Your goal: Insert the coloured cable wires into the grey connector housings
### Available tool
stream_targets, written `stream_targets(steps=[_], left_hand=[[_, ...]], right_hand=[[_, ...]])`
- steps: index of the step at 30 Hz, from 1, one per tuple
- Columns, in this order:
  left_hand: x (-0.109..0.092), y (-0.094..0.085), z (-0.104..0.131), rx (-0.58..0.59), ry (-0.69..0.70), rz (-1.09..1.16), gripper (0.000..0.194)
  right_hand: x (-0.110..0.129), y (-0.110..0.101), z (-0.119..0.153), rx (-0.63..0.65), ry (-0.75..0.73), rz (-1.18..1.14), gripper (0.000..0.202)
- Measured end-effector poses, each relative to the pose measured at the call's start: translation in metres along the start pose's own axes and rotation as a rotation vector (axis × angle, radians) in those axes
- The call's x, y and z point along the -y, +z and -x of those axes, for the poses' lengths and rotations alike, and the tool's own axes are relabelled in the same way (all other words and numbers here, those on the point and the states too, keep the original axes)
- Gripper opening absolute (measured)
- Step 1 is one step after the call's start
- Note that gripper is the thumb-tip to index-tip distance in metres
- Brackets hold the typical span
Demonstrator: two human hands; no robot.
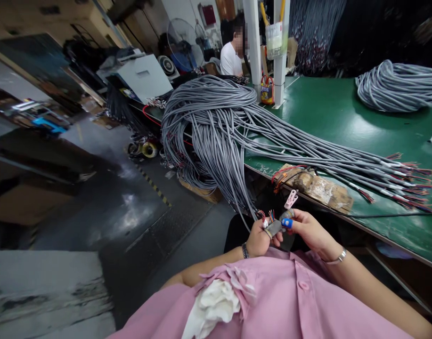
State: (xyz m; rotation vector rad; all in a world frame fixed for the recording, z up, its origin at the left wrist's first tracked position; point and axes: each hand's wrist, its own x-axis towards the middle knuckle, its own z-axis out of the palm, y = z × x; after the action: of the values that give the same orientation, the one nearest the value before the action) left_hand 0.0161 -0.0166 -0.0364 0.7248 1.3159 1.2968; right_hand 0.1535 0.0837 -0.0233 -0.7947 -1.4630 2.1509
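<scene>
Just in front of my body, my left hand [258,241] is closed around the end of a grey cable, with thin coloured wires [271,215] fanning up above the thumb. A grey wrap covers that thumb. Close beside it, my right hand [313,231] is pinched shut, its fingertips meeting near the left thumb; whatever they hold is too small to name. Blue tape [287,223] wraps the right thumb and a grey wrap covers a finger. A large bundle of grey cables [216,122] drapes over the table edge, its stripped ends [406,181] lying on the right.
On the green table [318,99] sit a coiled grey cable bundle [399,87] and a taped wooden block [318,188] at the front edge. A pink clip [291,199] stands by the block. A white post [280,61] rises behind. A person [232,56] sits farther back.
</scene>
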Motion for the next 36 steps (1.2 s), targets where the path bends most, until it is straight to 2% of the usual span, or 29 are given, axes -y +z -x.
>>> stream_targets(steps=[6,11,14,20,22,25,26,29,31,33,36], left_hand=[[0.000,-0.001,-0.001,-0.016,0.011,0.076,0.041],[0.006,-0.001,-0.002,0.128,-0.036,0.092,0.041],[0.008,-0.002,-0.002,0.135,-0.056,0.105,0.044],[0.004,-0.005,0.000,0.003,-0.004,0.120,0.041],[0.002,-0.004,0.000,-0.031,0.012,0.103,0.041],[-0.004,0.002,-0.003,-0.043,0.029,0.075,0.041],[-0.006,0.004,-0.005,-0.036,0.032,0.072,0.040],[-0.013,0.010,-0.009,-0.014,0.048,0.082,0.038],[-0.015,0.012,-0.012,-0.007,0.066,0.081,0.037],[-0.016,0.014,-0.013,0.000,0.075,0.073,0.037],[-0.015,0.014,-0.013,0.003,0.074,0.070,0.037]], right_hand=[[-0.006,0.001,0.000,0.037,0.060,-0.142,0.016],[-0.007,0.004,-0.004,0.198,0.115,-0.319,0.017],[-0.009,0.005,-0.007,0.269,0.140,-0.350,0.020],[-0.018,-0.006,-0.017,-0.028,0.123,-0.452,0.015],[-0.018,-0.011,-0.021,-0.067,0.135,-0.510,0.021],[-0.013,-0.015,-0.025,-0.055,0.136,-0.499,0.034],[-0.012,-0.015,-0.026,-0.072,0.096,-0.452,0.035],[-0.010,-0.011,-0.027,-0.242,-0.115,-0.230,0.032],[-0.011,-0.007,-0.028,-0.326,-0.205,-0.154,0.031],[-0.012,-0.004,-0.029,-0.317,-0.196,-0.184,0.035],[-0.011,-0.001,-0.029,-0.213,-0.137,-0.198,0.046]])
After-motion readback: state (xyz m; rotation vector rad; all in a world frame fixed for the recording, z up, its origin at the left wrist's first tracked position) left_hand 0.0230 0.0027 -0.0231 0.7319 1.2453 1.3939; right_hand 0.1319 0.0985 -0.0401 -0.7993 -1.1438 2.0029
